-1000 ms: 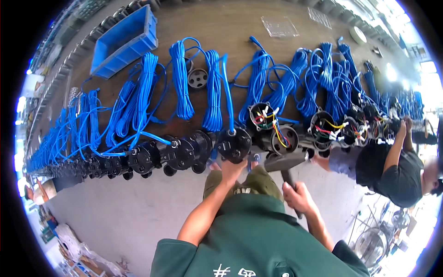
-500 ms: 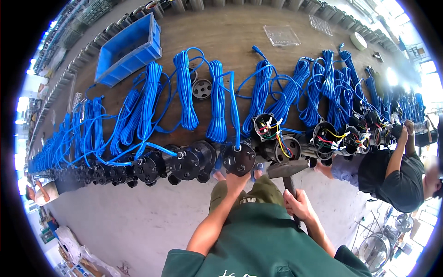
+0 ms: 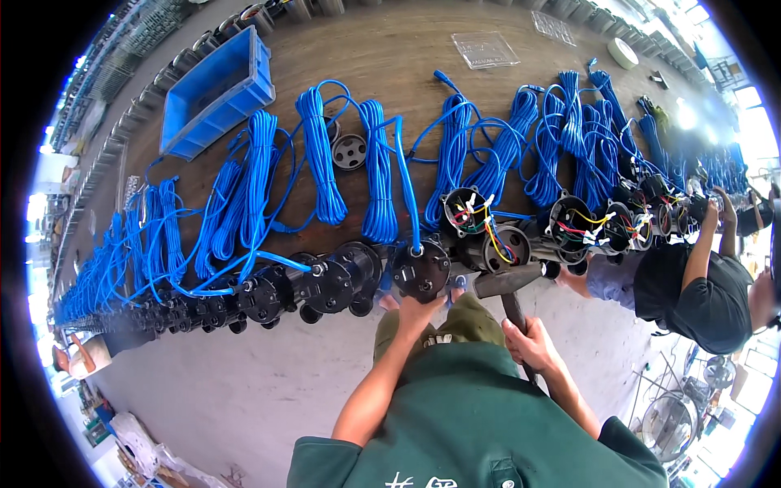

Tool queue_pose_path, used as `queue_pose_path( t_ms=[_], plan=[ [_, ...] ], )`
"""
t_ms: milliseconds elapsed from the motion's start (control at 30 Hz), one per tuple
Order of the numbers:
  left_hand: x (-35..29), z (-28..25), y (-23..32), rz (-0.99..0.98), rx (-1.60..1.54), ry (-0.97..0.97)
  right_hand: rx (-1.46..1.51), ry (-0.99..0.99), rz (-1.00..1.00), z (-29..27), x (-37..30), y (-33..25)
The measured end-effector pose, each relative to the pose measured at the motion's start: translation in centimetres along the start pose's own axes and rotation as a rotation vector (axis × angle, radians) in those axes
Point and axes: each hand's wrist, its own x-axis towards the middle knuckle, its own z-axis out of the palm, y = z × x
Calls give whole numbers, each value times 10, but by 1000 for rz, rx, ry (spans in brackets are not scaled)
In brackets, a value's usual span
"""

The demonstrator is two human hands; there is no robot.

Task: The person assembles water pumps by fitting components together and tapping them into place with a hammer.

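My left hand [image 3: 418, 311] grips the lower rim of a black round motor housing [image 3: 421, 275] at the table's near edge; its fingertips are partly hidden behind the housing. A blue cable rises from the top of this housing to a tied bundle [image 3: 378, 175]. Wrapped round the dark handle of a hammer [image 3: 508, 281], my right hand [image 3: 530, 345] keeps the head a little right of the housing, apart from it. Just beyond the hammer head are an open round housing [image 3: 506, 246] with coloured wires and another open housing [image 3: 464, 211].
More black housings [image 3: 329, 286] with blue cable bundles [image 3: 252, 179] line the table edge both ways. A blue crate [image 3: 218, 98] sits at the back left. A clear plastic plate [image 3: 485, 50] and a tape roll [image 3: 623, 54] lie farther back. A co-worker [image 3: 691, 281] stands at right.
The view has shifted slightly. The hammer head is a little higher, still right of the housing. My left hand keeps its grip. The co-worker's hands have moved up a little.
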Motion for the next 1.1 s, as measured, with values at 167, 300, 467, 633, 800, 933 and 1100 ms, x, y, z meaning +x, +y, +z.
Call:
queue_pose_path(
  t_ms=[167, 300, 467, 633, 800, 933, 1100],
  plan=[
    [-9, -22, -43, 146, 105, 162, -49, 30, -1, 1, -2, 5],
    [-20, -25, -20, 410, 653, 241, -86, 43, -15, -3, 0, 9],
    [1, 1, -15, 182, 807, 236, -174, 9, -62, -4, 2, -5],
    [-4, 21, 33, 190, 609, 482, -195, -34, -63, -12, 6, -14],
    [-6, 27, 51, 106, 710, 431, -232, -50, -40, -17, 11, -29],
    [-1, 30, 48, 107, 717, 426, -273, -67, -43, -18, 15, -32],
    [6, 31, 17, 6, 814, 377, -236, -81, -59, -13, 14, -26]
  ],
)
